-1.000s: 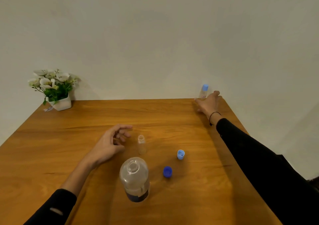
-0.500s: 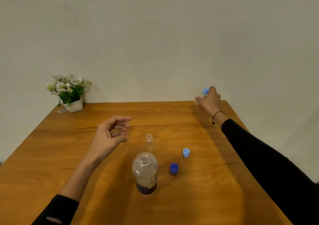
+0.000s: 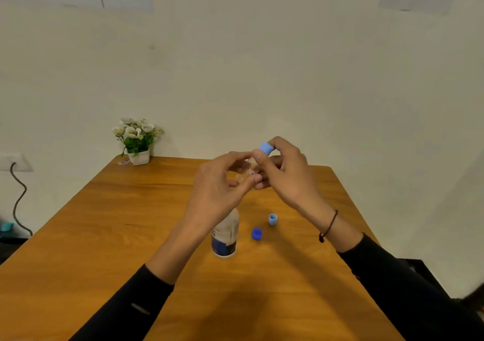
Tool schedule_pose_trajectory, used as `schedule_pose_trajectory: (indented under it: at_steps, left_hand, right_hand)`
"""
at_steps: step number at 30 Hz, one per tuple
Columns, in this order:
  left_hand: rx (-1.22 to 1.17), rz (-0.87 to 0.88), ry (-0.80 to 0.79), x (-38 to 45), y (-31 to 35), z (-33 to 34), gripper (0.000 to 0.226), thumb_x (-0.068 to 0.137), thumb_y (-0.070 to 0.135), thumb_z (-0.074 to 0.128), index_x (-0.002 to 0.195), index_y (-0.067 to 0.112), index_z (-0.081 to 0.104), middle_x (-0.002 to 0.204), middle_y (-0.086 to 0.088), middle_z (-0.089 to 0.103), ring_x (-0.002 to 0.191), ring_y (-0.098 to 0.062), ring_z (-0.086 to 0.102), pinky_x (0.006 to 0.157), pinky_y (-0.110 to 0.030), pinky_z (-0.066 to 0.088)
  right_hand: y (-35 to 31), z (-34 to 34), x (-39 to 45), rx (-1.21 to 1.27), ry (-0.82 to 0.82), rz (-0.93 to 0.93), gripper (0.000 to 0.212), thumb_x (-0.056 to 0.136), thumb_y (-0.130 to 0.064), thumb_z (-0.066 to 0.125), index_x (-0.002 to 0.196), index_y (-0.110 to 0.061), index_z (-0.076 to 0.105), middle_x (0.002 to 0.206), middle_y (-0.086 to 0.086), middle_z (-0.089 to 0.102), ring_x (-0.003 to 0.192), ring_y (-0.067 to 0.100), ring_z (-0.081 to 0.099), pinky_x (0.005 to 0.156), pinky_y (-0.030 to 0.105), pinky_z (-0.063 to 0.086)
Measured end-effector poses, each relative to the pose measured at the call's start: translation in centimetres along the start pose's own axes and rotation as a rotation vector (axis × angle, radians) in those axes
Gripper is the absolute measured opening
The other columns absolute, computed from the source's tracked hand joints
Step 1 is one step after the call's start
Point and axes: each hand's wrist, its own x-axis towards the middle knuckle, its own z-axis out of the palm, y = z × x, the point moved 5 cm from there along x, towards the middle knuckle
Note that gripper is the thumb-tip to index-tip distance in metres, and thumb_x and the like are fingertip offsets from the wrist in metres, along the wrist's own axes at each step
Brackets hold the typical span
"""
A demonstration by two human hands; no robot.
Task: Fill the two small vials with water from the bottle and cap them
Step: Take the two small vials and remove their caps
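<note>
Both your hands are up above the table (image 3: 78,262), meeting mid-air w/ a small capped vial (image 3: 252,171) between them. Your right hand (image 3: 284,173) pinches its light blue cap (image 3: 265,148) btwn thumb and forefinger; your left hand (image 3: 220,183) has fingers curled round the vial's clear body, partly hidden. Water bottle (image 3: 225,233) stands upright and uncapped below your left wrist. Its dark blue cap (image 3: 257,233) lies just right of it, and a 2nd light blue vial cap (image 3: 272,219) sits near that. Other vial: can't see it, prob. behind your hands. Flower pot (image 3: 138,141) at far left corner.
</note>
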Motion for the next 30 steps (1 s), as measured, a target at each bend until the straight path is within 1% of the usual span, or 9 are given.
schedule_pose_trajectory:
  at_steps: [7, 13, 16, 19, 21, 23, 25, 28, 30]
  left_hand:
    - [0.099, 0.046, 0.034, -2.6, 0.4, -1.5, 0.041, 0.092, 0.036, 0.08, 0.129, 0.02, 0.073, 0.106, 0.007, 0.075, 0.097, -0.006, 0.07, 0.073, -0.019, 0.063]
    - [0.197, 0.068, 0.005, -3.8, -0.6, -1.3, 0.036, 0.092, 0.035, 0.079, 0.124, 0.019, 0.075, 0.108, 0.005, 0.076, 0.095, -0.005, 0.068, 0.073, -0.02, 0.061]
    - [0.201, 0.048, -0.027, -4.4, -1.5, -0.9, 0.036, 0.094, 0.035, 0.077, 0.125, 0.018, 0.074, 0.109, 0.005, 0.077, 0.097, -0.007, 0.069, 0.077, -0.025, 0.061]
    - [0.162, -0.004, -0.064, -5.0, -2.4, -0.7, 0.038, 0.095, 0.034, 0.076, 0.129, 0.017, 0.074, 0.112, 0.004, 0.078, 0.102, -0.008, 0.07, 0.081, -0.025, 0.06]
    - [0.111, -0.017, -0.078, -5.1, -2.5, -0.7, 0.036, 0.095, 0.034, 0.077, 0.126, 0.017, 0.075, 0.111, 0.005, 0.078, 0.1, -0.005, 0.069, 0.081, -0.021, 0.06]
    - [0.068, -0.02, -0.074, -5.1, -2.3, -0.8, 0.033, 0.094, 0.035, 0.077, 0.122, 0.017, 0.075, 0.108, 0.009, 0.077, 0.099, -0.001, 0.069, 0.08, -0.016, 0.058]
    - [0.055, -0.033, -0.06, -5.2, -2.3, -0.8, 0.029, 0.095, 0.032, 0.075, 0.121, 0.019, 0.075, 0.107, 0.011, 0.076, 0.098, 0.001, 0.068, 0.081, -0.019, 0.059]
    - [0.069, -0.042, -0.044, -5.5, -2.3, -0.8, 0.028, 0.095, 0.033, 0.076, 0.12, 0.021, 0.075, 0.104, 0.015, 0.073, 0.096, 0.004, 0.066, 0.082, -0.019, 0.057]
    - [0.082, -0.036, -0.05, -5.7, -2.3, -0.7, 0.033, 0.093, 0.035, 0.078, 0.122, 0.021, 0.075, 0.107, 0.012, 0.074, 0.098, 0.0, 0.067, 0.084, -0.017, 0.055]
  right_hand:
    - [-2.3, -1.4, -1.9, -0.197, 0.025, -0.09, 0.024, 0.1, -0.042, 0.071, 0.096, -0.018, 0.07, 0.065, -0.004, 0.069, 0.057, 0.017, 0.07, 0.06, 0.045, 0.063]
    - [-2.6, -0.7, -1.9, -0.324, -0.199, -0.128, 0.017, 0.104, -0.027, 0.069, 0.097, -0.012, 0.067, 0.076, -0.001, 0.074, 0.055, 0.011, 0.073, 0.059, 0.026, 0.06]
    - [-1.9, 0.1, -2.6, -0.36, -0.211, -0.132, 0.009, 0.104, -0.019, 0.068, 0.098, -0.012, 0.065, 0.082, -0.002, 0.072, 0.056, 0.011, 0.073, 0.061, 0.028, 0.058]
    - [-1.2, 1.1, -3.7, -0.385, -0.248, -0.216, 0.022, 0.101, 0.001, 0.064, 0.103, -0.021, 0.062, 0.101, -0.002, 0.063, 0.081, 0.012, 0.069, 0.072, 0.025, 0.054]
    - [-1.4, 1.4, -4.7, -0.397, -0.305, -0.291, 0.039, 0.1, 0.005, 0.061, 0.122, -0.027, 0.063, 0.127, -0.003, 0.056, 0.111, 0.011, 0.062, 0.085, 0.021, 0.051]
    - [-1.9, 1.8, -5.5, -0.372, -0.42, -0.31, 0.071, 0.101, -0.004, 0.066, 0.155, -0.044, 0.041, 0.163, -0.008, 0.03, 0.143, 0.009, 0.043, 0.098, 0.017, 0.045]
    - [-2.1, 1.7, -5.9, -0.3, -0.417, -0.23, 0.085, 0.099, -0.028, 0.073, 0.162, -0.053, 0.021, 0.169, -0.015, 0.015, 0.154, 0.012, 0.031, 0.107, 0.027, 0.043]
    - [-2.1, 1.2, -5.1, -0.441, -0.206, -0.19, 0.05, 0.1, -0.059, 0.06, 0.143, -0.036, 0.05, 0.137, -0.005, 0.05, 0.119, 0.012, 0.058, 0.091, 0.033, 0.055]
    - [-1.9, 1.2, -4.6, -0.607, -0.143, -0.279, 0.031, 0.104, -0.055, 0.053, 0.113, -0.027, 0.062, 0.102, -0.006, 0.06, 0.085, 0.009, 0.058, 0.072, 0.035, 0.055]
